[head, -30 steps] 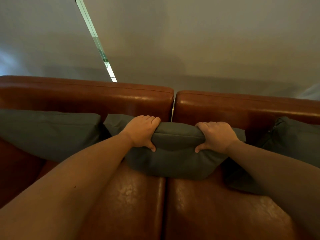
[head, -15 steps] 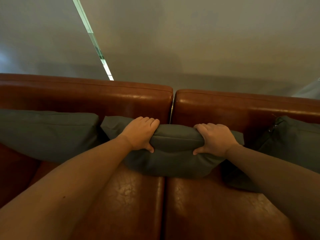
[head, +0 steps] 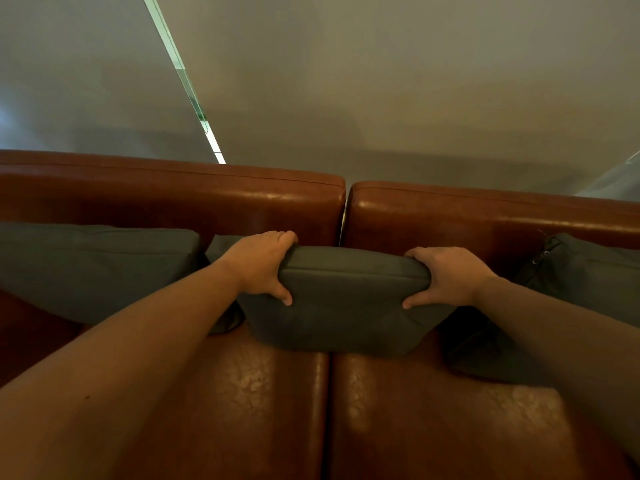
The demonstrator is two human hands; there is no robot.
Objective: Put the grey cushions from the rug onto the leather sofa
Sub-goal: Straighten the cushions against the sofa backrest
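A: With both hands gripping its top edge, the middle cushion [head: 343, 306] sits on the leather sofa [head: 242, 393] seat, against the backrest.
B: Fingers?
A: Left hand [head: 261, 265] and right hand [head: 446, 275] curled over it, thumbs in front. More cushions outboard of each hand.
B: Step?
A: Placement, probably. Next: seat it, release.

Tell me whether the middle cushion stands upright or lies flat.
Upright: the middle cushion stands on its lower edge on the sofa, both hands gripping its top.

Both hands [head: 263, 263] [head: 450, 277] grip a grey cushion [head: 349, 306] on the leather sofa [head: 242, 393].
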